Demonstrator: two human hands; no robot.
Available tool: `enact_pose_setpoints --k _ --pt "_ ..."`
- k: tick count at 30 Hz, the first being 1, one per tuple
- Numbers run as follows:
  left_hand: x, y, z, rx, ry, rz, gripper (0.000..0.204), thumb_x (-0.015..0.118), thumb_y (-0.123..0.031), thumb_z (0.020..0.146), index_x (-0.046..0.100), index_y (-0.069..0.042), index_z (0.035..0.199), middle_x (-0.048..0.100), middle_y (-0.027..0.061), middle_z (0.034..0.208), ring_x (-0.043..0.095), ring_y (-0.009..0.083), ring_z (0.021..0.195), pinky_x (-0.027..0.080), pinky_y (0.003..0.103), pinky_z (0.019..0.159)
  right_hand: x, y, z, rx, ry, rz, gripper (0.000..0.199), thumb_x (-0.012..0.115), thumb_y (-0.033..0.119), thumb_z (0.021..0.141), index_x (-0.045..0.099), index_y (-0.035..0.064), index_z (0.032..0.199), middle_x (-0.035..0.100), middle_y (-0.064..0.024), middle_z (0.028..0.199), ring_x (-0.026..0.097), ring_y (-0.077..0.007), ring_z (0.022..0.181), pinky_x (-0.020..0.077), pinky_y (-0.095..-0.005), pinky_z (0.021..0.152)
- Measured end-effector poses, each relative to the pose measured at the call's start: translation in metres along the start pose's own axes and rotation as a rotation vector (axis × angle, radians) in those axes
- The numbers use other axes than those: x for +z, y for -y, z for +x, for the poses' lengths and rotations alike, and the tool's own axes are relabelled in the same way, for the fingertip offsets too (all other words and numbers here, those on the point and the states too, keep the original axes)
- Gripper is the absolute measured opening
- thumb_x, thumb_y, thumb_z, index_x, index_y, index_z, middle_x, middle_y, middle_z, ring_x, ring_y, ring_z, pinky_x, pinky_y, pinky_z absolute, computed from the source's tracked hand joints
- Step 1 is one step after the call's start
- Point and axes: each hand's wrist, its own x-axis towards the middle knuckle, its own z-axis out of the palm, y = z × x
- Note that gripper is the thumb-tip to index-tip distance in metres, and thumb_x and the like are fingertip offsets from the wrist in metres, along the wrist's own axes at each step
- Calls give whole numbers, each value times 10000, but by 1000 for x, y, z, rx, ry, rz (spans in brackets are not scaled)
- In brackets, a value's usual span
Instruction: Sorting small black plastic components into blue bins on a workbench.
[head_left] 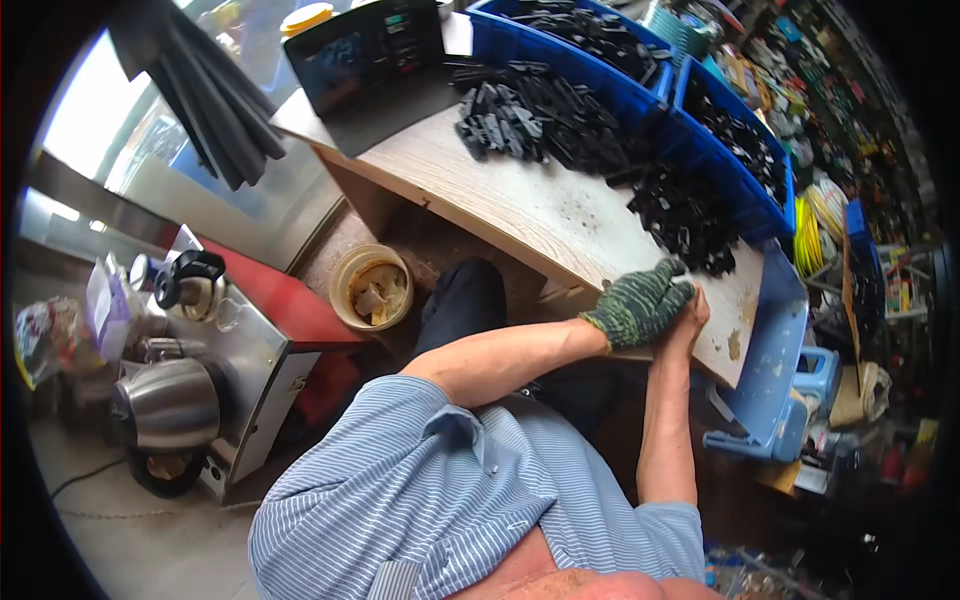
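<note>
My left hand (640, 304), in a dark green knitted glove, meets my bare right hand (692, 318) over the table's near edge. The gloved fingers are closed and bent toward the right hand; a small pale bit shows by their tips. My right fingers are also curled in, and the left hand partly covers them. Whatever lies between the hands is too small and hidden to name. Just beyond them is a heap of small black plastic parts (685, 215). Farther left along the light wooden table (570, 215) lies a pile of longer black and grey pieces (540, 115).
Blue bins (735, 205) of black parts line the table's far side. A dark screen (365, 60) stands at its left end. Below sits a round bucket (345, 285). A steel kettle (180, 405) is at left; a blue plastic chair (765, 370) stands at right.
</note>
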Motion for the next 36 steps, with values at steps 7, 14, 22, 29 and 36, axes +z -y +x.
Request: enact_pose_setpoints --k 7,14,22,29,36 --pt "-24 3 7 -246 -71 -497 267 555 -256 977 640 -33 1096 675 211 1045 654 404 933 518 478 818 -21 12 14 244 -167 49 318 479 339 955 505 87 764 457 -30 584 407 -165 401 433 -344 411" --pt "-69 66 51 -205 -243 168 199 596 -164 906 684 -106 1075 693 139 1023 657 357 957 520 455 842 -97 67 52 215 -719 264 383 549 420 918 467 46 887 298 -65 515 388 -224 442 581 -613 661" --pt "-52 82 82 -75 18 402 133 618 -149 836 664 -145 961 694 142 950 640 385 935 515 498 792 -121 60 48 231 -822 133 403 634 390 883 536 22 1014 326 -68 521 452 -219 515 582 -621 662" --pt "-52 81 71 -59 28 386 113 584 -149 847 668 -120 917 681 147 927 641 388 915 516 494 776 -56 43 23 326 -451 89 250 635 286 888 550 51 875 345 -13 484 449 -154 394 605 -447 526" --pt "-59 69 53 47 30 498 121 609 -209 858 688 -118 865 657 133 901 614 377 935 528 486 744 -23 26 18 309 -228 84 197 679 238 871 569 75 865 350 -1 448 443 -144 375 590 -450 499"
